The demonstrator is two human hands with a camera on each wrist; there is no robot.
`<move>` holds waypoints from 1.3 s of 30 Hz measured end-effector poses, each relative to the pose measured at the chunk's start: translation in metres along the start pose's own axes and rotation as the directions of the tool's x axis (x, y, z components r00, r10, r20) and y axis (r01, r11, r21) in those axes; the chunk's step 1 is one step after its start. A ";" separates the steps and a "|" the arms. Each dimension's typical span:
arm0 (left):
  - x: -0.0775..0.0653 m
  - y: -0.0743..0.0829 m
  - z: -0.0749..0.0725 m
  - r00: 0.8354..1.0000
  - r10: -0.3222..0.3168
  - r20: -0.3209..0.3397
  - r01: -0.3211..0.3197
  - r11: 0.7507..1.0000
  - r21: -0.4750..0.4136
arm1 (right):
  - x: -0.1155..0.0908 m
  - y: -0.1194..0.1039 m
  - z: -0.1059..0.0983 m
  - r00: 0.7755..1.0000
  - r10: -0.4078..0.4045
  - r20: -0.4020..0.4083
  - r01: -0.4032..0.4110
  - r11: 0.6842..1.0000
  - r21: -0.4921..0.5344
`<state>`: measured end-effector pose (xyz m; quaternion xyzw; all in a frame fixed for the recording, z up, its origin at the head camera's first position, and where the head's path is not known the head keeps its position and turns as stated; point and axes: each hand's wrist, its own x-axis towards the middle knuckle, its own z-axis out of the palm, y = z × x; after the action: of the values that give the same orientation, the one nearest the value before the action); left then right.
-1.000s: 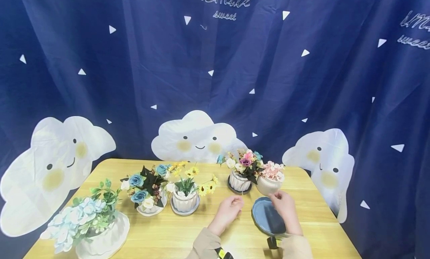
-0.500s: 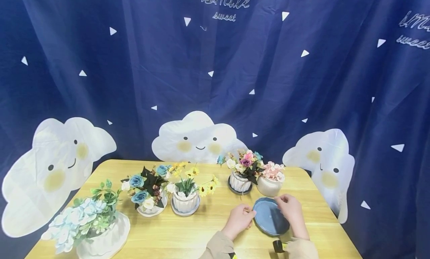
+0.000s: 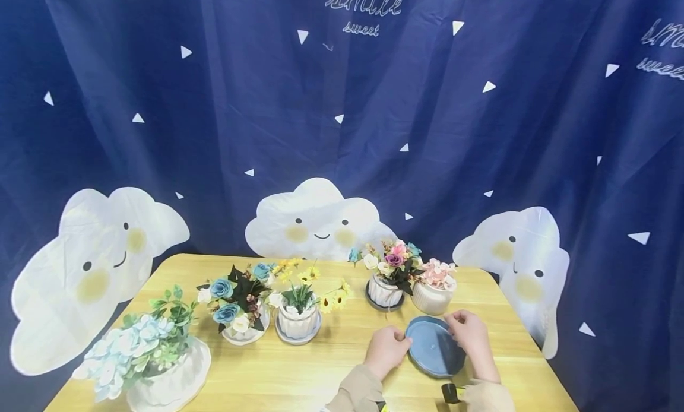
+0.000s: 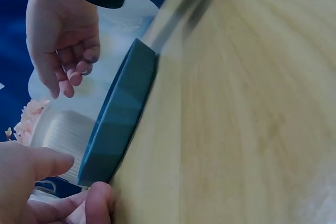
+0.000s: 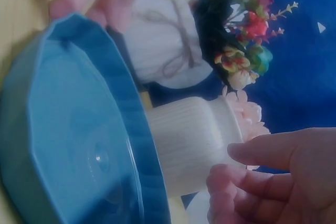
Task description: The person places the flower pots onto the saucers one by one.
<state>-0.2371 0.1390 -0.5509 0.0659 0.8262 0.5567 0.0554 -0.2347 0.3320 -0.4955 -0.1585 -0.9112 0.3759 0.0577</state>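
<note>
A round blue saucer (image 3: 435,346) with a fluted rim lies on the table, nothing in it. At its left edge is my left hand (image 3: 386,349); in the left wrist view the fingers touch the low edge of the saucer (image 4: 119,116), while the thumb stands apart from the rim. My right hand (image 3: 471,335) hovers by the upper right rim. In the right wrist view this right hand (image 5: 273,182) has loosely curled fingers, apart from the saucer, with nothing between them. A white ribbed pot (image 3: 434,297) with pink flowers stands behind the saucer.
Mixed flowers fill a white pot (image 3: 385,290) on a dark saucer at the back. Left of centre, a pot of yellow flowers (image 3: 299,323) and one of blue roses (image 3: 223,302) stand on saucers. A larger hydrangea pot (image 3: 165,385) stands front left on the wooden table (image 3: 288,370).
My left hand has moved right to the saucer's left edge. The saucer has shifted slightly to the right. My right hand has come off its rim a little, to the right.
</note>
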 end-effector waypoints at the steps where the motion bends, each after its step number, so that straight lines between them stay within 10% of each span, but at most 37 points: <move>1: 0.001 -0.001 0.001 1.000 -0.004 -0.011 0.005 1.000 0.018 | 0.001 0.001 0.000 1.000 0.002 0.002 -0.002 1.000 0.005; 16: 0.003 -0.002 0.001 0.990 0.047 -0.135 -0.015 0.974 0.227 | 0.018 0.010 -0.001 0.999 -0.014 -0.034 0.016 0.998 0.061; 39: 0.001 -0.001 0.003 0.991 0.016 -0.131 0.003 0.990 0.144 | 0.074 0.016 0.005 0.984 -0.150 0.094 0.135 0.979 0.153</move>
<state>-0.2371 0.1419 -0.5528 0.0357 0.8658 0.4992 -0.0062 -0.3015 0.3643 -0.5112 -0.0682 -0.8920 0.4443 0.0480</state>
